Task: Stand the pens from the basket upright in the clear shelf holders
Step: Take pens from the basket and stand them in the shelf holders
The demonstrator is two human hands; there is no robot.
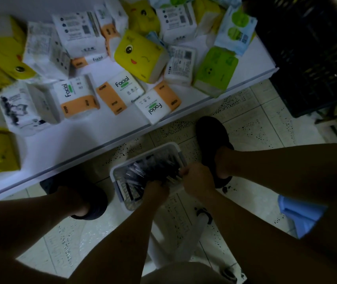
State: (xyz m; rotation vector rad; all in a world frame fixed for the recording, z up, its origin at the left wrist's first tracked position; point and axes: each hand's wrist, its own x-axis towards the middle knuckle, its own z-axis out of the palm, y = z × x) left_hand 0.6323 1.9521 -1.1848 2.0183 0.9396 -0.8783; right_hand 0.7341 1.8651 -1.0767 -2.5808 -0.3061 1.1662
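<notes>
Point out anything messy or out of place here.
The tissue packs on the white shelf lie jumbled, tilted every which way rather than stacked. The basket of pens sits upright on the floor.

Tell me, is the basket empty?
No. The white basket on the floor holds a heap of dark pens.

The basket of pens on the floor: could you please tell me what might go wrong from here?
The left hand and right hand both reach in among the loose pens; a large bunch could slip and scatter over the tiled floor. The basket sits between the shoes, so a step might tip it.
</notes>
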